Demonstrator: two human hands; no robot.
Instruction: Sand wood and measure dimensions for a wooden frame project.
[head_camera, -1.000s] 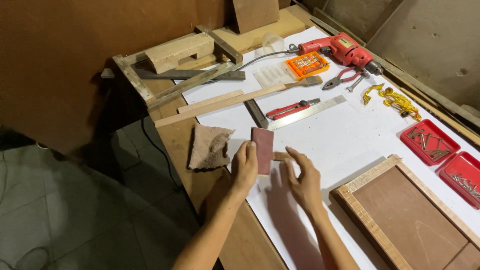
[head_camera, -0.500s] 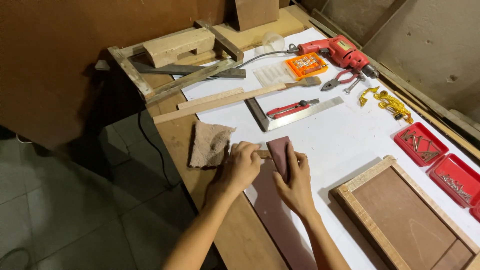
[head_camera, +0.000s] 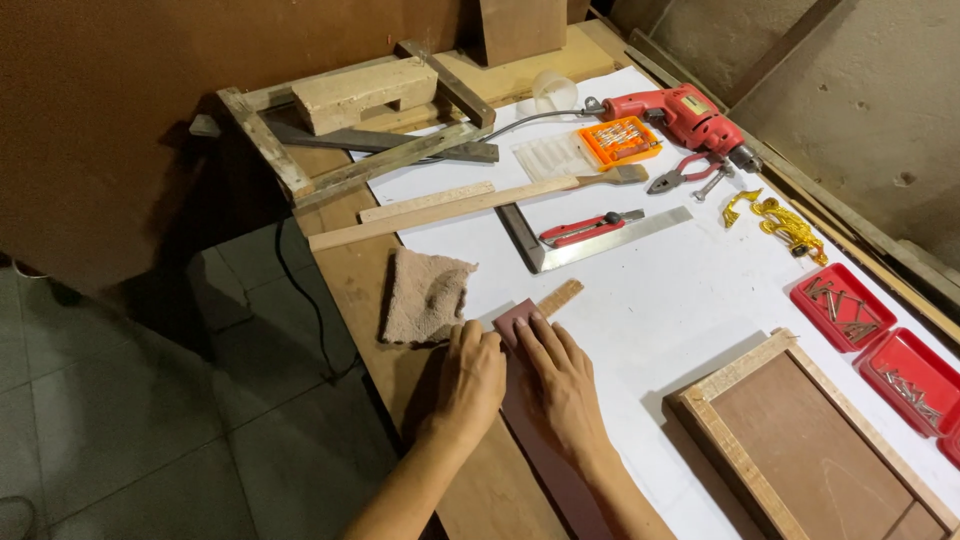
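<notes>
Left hand: flat, fingers together, palm down on the worktop, its grip closed on nothing, just beside the sandpaper strip.
Right hand: flat, fingers spread, pressing the dark reddish strip against a thin wooden slat; it appears to grasp nothing, though the palm hides what lies under it.
Brown cloth: just left of the hands.
Framed panel: right of them.
Steel square, red drill: farther back.
</notes>
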